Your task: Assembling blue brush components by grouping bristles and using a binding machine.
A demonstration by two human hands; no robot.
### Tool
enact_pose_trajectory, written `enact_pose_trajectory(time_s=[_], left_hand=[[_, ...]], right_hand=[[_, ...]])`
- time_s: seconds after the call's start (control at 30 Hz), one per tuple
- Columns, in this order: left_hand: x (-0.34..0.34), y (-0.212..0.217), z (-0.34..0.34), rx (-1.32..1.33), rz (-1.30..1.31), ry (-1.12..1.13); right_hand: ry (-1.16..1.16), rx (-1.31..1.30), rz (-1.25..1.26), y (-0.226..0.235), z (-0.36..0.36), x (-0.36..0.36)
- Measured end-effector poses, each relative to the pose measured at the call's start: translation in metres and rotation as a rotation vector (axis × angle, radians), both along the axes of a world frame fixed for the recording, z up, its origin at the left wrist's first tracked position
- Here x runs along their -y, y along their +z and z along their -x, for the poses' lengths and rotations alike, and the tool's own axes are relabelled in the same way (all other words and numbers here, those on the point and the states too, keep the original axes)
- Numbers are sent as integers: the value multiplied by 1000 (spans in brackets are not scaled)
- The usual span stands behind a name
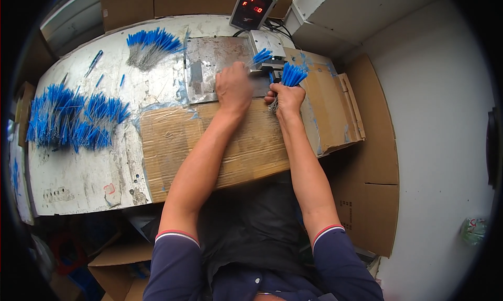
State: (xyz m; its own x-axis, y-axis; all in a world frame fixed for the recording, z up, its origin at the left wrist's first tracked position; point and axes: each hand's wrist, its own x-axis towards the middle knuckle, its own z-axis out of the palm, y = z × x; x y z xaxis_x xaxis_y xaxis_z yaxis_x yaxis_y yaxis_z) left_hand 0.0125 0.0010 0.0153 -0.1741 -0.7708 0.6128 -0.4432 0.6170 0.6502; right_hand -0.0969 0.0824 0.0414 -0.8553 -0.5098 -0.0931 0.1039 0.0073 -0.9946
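1. Head view, far left of the frame: heaped blue-tipped stems (57, 117) on the pale counter (84, 180), well apart from both hands.
2. Upper left: a pen (94, 61) and, farther right, a fanned pile (153, 41) of similar stems, blue ends toward the top of the frame, pale ends below.
3. Upper centre: left hand (232, 89) over the right part of a metal plate (215, 52), back of the hand upward, forearm slanting up and rightward across a cardboard sheet (173, 149). Blurred, with fingers toward the fixture side; impossible to tell their opening or any hold.
4. Just right of those fingers: a small cluster (263, 55) beside a dark fixture (272, 66), long axis slanting, blue ends to the upper right, pale ends to the lower left. Nearer to the left hand than to the right; contact unclear.
5. Right of centre: right hand (289, 97) just below and right of the fixture, fingers closed around a thick bunch (294, 74). Long axis steep, blue ends fanning above the fist, pale ends out at its lower left. Forearm leaning up and leftward from the lower right.
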Motion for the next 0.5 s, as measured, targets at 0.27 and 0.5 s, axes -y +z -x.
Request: enact_pose_trajectory(time_s=[0.27, 0.5], left_hand=[[2, -4, 1, -74, 48, -14], [0, -2, 0, -57, 46, -40]], right_hand=[[-42, -13, 2, -1, -4, 2], [20, 15, 11, 3, -3, 3]])
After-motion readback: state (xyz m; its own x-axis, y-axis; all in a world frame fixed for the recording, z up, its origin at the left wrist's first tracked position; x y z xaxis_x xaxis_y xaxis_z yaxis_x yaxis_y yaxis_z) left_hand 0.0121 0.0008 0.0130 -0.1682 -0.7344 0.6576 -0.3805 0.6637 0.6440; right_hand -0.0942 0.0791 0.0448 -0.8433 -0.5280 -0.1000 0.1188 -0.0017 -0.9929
